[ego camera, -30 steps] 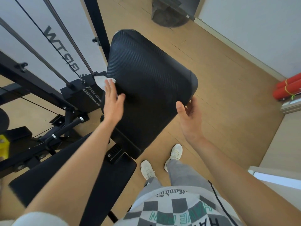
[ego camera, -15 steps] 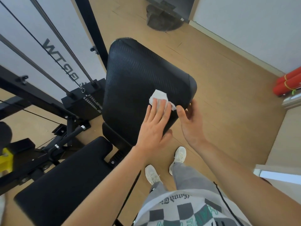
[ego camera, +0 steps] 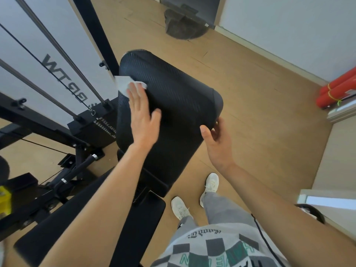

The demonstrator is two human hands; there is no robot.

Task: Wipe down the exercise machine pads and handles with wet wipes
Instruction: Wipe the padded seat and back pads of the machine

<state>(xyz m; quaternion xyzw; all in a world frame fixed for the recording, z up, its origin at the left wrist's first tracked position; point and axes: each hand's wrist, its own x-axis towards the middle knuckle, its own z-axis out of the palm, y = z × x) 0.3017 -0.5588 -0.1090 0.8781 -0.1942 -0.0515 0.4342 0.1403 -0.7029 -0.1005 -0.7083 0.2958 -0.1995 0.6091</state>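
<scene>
The left hand (ego camera: 143, 116) has swept the crumpled white wipe (ego camera: 124, 84) from lower right to the upper left edge of the ribbed, rounded black back pad (ego camera: 179, 97), fingers flat, pressing it. The right hand (ego camera: 217, 143) grips the pad's right corner with curled fingers.

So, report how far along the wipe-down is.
Done: cannot tell; no wet trace shows. In hand: left hand presses the wipe on the back pad near its left edge; right hand grips its corner. Likely left: seat pad and handle.
</scene>
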